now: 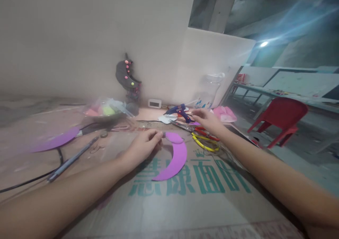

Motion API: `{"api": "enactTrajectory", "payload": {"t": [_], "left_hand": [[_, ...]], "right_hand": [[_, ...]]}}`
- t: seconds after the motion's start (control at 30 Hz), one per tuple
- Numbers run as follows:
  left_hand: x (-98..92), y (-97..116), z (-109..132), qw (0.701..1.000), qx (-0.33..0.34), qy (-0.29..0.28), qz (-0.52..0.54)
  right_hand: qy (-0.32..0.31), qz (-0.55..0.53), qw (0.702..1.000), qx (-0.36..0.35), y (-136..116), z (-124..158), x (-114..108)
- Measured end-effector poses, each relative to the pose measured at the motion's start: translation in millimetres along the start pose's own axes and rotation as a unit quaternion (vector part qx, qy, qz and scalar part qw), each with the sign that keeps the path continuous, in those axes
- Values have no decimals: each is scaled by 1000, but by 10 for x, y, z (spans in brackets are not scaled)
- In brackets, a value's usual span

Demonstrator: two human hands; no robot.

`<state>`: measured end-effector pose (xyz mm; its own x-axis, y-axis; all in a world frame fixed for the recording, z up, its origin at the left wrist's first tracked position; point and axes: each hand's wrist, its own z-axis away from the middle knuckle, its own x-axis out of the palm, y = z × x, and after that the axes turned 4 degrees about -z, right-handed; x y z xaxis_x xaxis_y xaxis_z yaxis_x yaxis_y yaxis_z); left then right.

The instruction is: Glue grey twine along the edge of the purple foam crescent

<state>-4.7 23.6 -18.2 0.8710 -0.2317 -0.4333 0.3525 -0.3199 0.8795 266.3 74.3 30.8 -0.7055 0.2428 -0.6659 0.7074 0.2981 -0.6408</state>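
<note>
The left grip (145, 143), at the centre of the frame, has thumb and fingertips pressed together, pinching the left tip of a purple oval piece (174, 137). That oval overlaps the upper end of a purple crescent (180, 157), which curves down below and right of the fingers, its lower point over green printed characters (209, 180). The right grip (206, 120), right of centre and higher up, is bent beside the handle of a blue glue gun (182, 113); I cannot tell whether its fingers are closed on anything. Below that hand lie red-handled scissors (202, 131) and yellow-handled pliers (205, 146). Farther out on the desk (45, 120), a pen (75, 157) and another purple piece (58, 140) lie at left, with a bowl of coloured items (102, 116) behind them. A dark crescent with coloured dots (124, 74) stands upper left of centre; a red chair (278, 117) is at far right.
</note>
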Motion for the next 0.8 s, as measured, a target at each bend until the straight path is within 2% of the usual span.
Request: {"api": "enactTrajectory", "payload": {"t": [0.13,0.27,0.47,0.57,0.67,0.8], "left_hand": [[-1,18,-1,1000,-25,2,-9],[-9,30,5,1000,-24,1,-15],[-13,47,24,999,-31,-10,13],[-7,33,20,1000,-25,-8,15],[-3,19,12,1000,-18,-5,19],[-1,24,12,999,-27,-11,30]], "right_hand": [[-46,20,998,21,108,-325,154],[-62,20,997,45,102,-583,357],[-45,-3,996,78,120,-646,529],[-28,-42,995,85,108,-639,493],[-23,-90,993,79,3,-587,365],[-26,-132,989,62,-248,-304,131]]}}
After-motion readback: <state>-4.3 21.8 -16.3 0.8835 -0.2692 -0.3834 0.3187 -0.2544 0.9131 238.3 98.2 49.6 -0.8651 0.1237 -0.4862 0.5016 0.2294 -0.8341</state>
